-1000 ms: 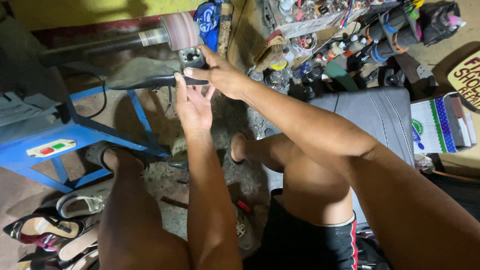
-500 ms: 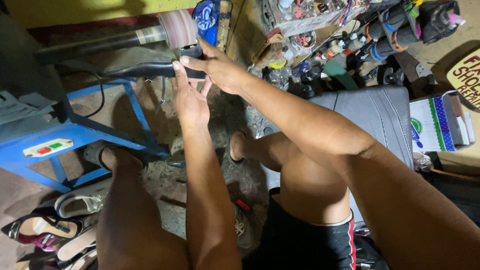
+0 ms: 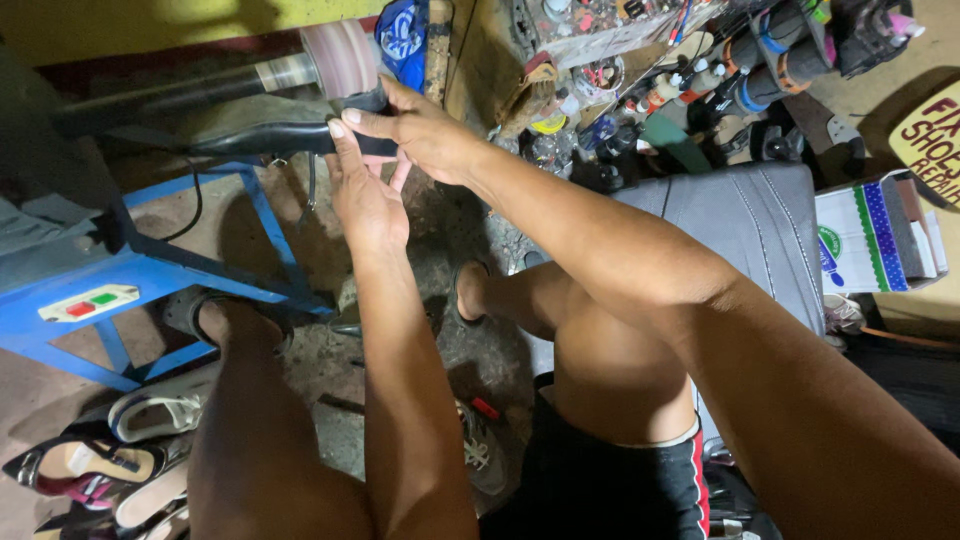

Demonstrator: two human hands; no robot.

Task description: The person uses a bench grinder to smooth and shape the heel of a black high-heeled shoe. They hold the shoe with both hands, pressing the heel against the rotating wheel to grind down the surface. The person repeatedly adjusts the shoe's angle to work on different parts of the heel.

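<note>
Hands, two of them, meet on one black shoe (image 3: 270, 135) held level against a single pink grinding wheel (image 3: 338, 58) on its shaft. Left hand (image 3: 362, 190) has its fingers stretched up, nearly flat, with the tips pressed on the shoe's rear. Right hand (image 3: 420, 125) curls closed over the same end from above. One blue machine stand (image 3: 110, 290) sits below, and several loose shoes (image 3: 110, 455) lie on the floor, too overlapped to count.
</note>
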